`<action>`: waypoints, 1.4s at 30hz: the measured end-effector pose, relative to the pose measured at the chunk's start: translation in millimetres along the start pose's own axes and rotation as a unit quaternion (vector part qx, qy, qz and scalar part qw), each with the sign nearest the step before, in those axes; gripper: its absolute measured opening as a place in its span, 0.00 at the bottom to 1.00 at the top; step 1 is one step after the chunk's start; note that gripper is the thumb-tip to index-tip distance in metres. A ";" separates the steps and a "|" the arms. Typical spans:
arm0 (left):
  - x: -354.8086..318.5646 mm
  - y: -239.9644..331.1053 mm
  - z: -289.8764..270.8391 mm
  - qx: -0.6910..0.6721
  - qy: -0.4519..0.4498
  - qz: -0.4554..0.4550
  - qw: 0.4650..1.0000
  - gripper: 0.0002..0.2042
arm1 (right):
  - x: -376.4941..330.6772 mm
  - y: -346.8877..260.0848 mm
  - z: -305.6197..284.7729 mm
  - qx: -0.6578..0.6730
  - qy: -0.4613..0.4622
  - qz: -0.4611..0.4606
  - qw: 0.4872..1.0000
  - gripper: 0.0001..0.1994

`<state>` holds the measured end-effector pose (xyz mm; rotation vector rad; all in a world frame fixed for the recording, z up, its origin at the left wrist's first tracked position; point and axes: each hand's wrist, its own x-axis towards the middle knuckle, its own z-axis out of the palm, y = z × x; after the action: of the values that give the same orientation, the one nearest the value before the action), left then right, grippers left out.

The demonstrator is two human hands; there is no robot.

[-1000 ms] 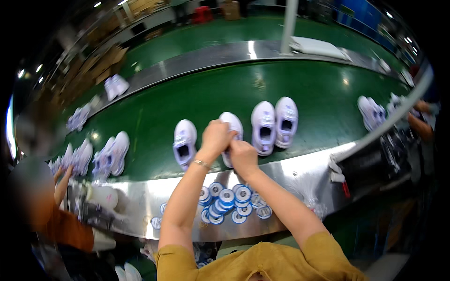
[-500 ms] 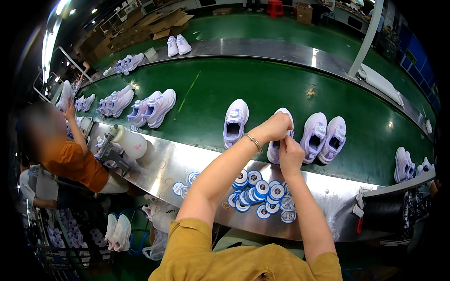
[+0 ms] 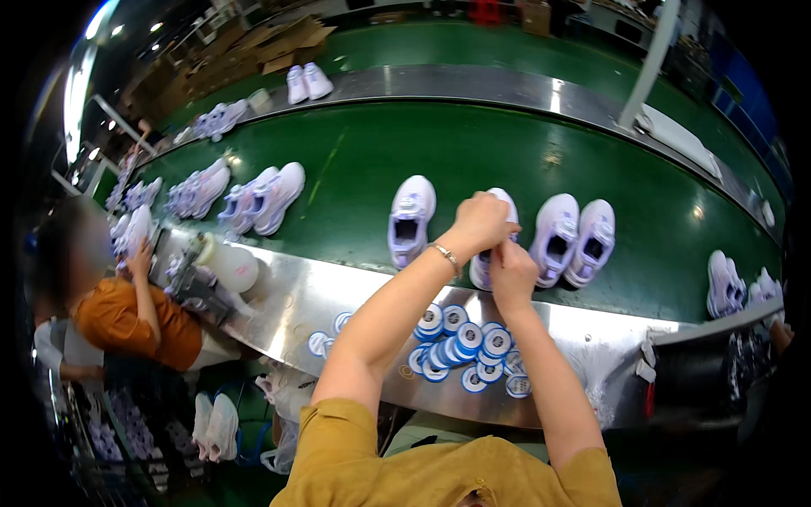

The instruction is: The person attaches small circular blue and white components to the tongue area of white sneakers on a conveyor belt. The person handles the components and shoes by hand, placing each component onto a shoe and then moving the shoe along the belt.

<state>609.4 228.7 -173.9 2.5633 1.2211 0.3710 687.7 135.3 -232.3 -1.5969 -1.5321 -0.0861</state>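
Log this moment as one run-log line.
left hand: on white shoe | right hand: on same shoe | shoe: on green belt | blue-white discs: on steel ledge

Belt: a wide green conveyor belt (image 3: 473, 160) curves across the room, with a steel ledge (image 3: 304, 296) along its near edge.
Centre of belt: a white sneaker (image 3: 410, 218) lies alone; just right of it a pair of white sneakers (image 3: 574, 239) lies side by side, toes pointing away.
Left of belt: several more pairs of sneakers (image 3: 253, 196) lie at a slant.
Far edge: one pair of shoes (image 3: 306, 82) sits on the far steel rim.
Right end: more shoes (image 3: 739, 286) lie bunched together.
Ledge: a cluster of blue-and-white round spools (image 3: 465, 345) lies on the steel, and a white bottle (image 3: 226, 264) lies on its side further left.
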 end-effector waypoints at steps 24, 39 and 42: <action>2.0 -31.9 -18.4 -0.072 -0.059 0.001 0.996 0.13 | -0.3 -8.8 11.7 -0.004 0.012 -0.030 0.999 0.03; -26.6 -48.5 -17.2 -0.193 0.137 0.012 0.972 0.11 | 1.1 -7.2 13.3 0.005 -0.023 -0.052 0.998 0.07; -54.1 -46.5 -13.6 -0.168 0.163 0.048 0.971 0.11 | 5.4 -1.6 9.1 0.112 -0.037 -0.047 0.992 0.08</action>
<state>538.5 216.3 -183.7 2.3285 1.0262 0.9633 683.0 144.8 -233.7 -1.3645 -1.6125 0.0909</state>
